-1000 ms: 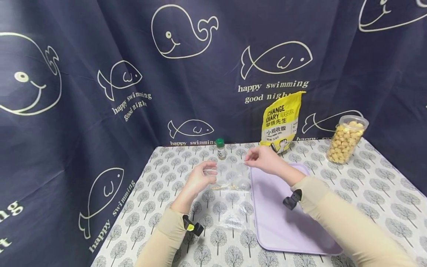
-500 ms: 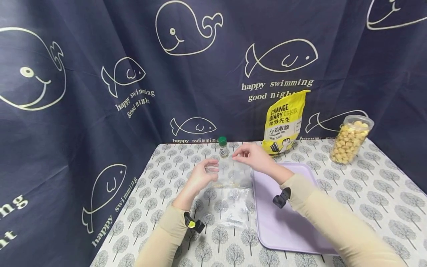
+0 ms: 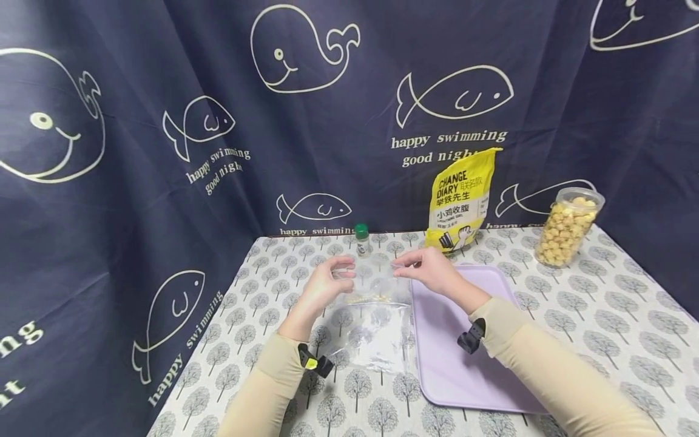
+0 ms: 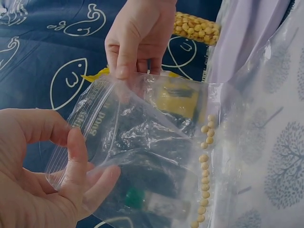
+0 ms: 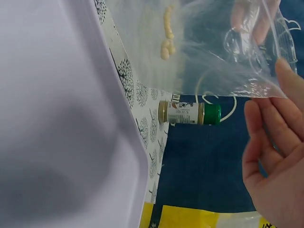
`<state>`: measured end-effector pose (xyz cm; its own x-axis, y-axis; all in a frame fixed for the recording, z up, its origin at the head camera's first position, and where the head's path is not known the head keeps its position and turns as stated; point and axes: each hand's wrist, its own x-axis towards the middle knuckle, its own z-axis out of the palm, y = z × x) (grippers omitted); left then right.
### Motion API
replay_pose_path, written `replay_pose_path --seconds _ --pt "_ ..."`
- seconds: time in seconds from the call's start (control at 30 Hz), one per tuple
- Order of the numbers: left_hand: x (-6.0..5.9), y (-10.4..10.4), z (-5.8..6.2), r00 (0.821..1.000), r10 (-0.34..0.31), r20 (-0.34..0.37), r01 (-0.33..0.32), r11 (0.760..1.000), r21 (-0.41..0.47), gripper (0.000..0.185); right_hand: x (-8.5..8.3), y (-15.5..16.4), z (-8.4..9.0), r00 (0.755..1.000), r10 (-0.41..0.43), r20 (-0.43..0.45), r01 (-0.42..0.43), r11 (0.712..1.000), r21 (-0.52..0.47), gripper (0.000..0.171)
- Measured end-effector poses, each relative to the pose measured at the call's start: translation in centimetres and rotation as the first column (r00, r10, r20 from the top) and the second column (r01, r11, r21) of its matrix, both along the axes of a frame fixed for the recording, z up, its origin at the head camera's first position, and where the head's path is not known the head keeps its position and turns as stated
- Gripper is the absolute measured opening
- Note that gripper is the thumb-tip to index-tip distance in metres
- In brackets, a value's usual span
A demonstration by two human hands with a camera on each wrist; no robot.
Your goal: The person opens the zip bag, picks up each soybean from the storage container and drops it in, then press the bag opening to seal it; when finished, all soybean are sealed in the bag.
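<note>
Both hands hold a clear zip bag (image 3: 371, 309) above the table (image 3: 273, 285), beside the purple tray (image 3: 464, 364). The left hand (image 3: 322, 288) and right hand (image 3: 426, 270) each pinch a top corner. The left wrist view alone shows the mouth parted, seemingly, and small yellow beans (image 4: 205, 171) inside. Behind stand a green-capped bottle (image 3: 361, 239) and yellow pouch (image 3: 460, 200).

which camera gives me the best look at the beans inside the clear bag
The left wrist view: the beans line up along the bottom of the bag, close and sharp, with the left hand and right hand pinching its top. The right wrist view shows only a few. The head view shows a small pale band.
</note>
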<state>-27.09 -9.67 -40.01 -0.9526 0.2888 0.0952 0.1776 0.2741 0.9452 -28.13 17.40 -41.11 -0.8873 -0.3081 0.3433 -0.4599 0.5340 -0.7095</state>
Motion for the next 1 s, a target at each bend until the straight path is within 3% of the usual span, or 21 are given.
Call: replay_pose_path --seconds 0.23,0.33,0.47,0.6,0.8,1.0 --pt "-0.1 0.0 0.1 0.999 0.015 -0.051 -0.008 0.993 0.121 0.046 0.1 0.0 0.5 0.999 -0.050 -0.010 0.050 0.998 -0.045 0.015" --pt "-0.5 -0.6 0.3 0.997 0.036 -0.071 -0.025 0.988 0.149 0.049 0.1 0.3 1.0 0.998 -0.056 0.007 0.056 0.995 -0.082 0.017" --pt "-1.1 -2.0 0.3 0.995 0.047 -0.093 -0.040 0.997 0.069 0.055 -0.1 0.7 1.2 0.998 -0.062 0.025 0.064 0.992 -0.108 0.017" --pt "-1.3 -2.7 0.1 0.989 0.076 -0.128 -0.080 0.996 -0.027 0.041 -0.2 0.9 1.1 0.997 -0.060 0.040 0.065 0.989 -0.135 0.017" --pt "-1.7 -2.7 -0.5 0.979 0.143 -0.148 -0.145 0.989 -0.005 0.017 -0.3 1.1 0.9 0.996 -0.050 0.079 0.063 0.984 -0.164 0.020" --pt "-1.9 -2.9 -0.7 0.965 0.184 -0.186 -0.188 0.982 -0.001 0.011 -0.3 1.2 0.7 0.996 -0.041 0.079 0.056 0.978 -0.200 0.019"
